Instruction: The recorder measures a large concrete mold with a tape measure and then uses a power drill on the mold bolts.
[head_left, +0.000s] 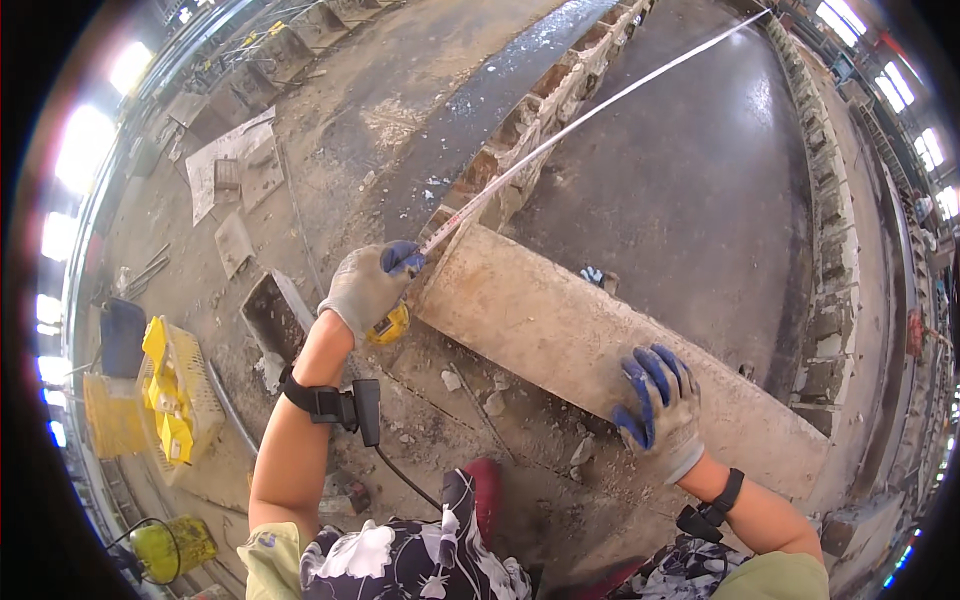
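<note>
My left hand (pixel 372 285), in a grey and blue work glove, is closed around the near end of a long tape measure blade (pixel 560 135). Its yellow tape case (pixel 389 325) hangs just below that hand. The blade runs out along the rough-edged side form toward the far right. My right hand (pixel 664 408), gloved alike, rests with fingers spread on a wide dusty board (pixel 560 310), which lies across the near end of a dark, smooth bed (pixel 680 190). Nothing shows in the right hand.
At the left stand a yellow crate (pixel 200 400) with yellow pieces, a blue container (pixel 121 337) and a yellow-green bucket (pixel 180 548). A metal channel (pixel 276 312) and loose plates (pixel 235 165) lie on the debris-strewn floor. A rough side form (pixel 830 230) borders the bed's right.
</note>
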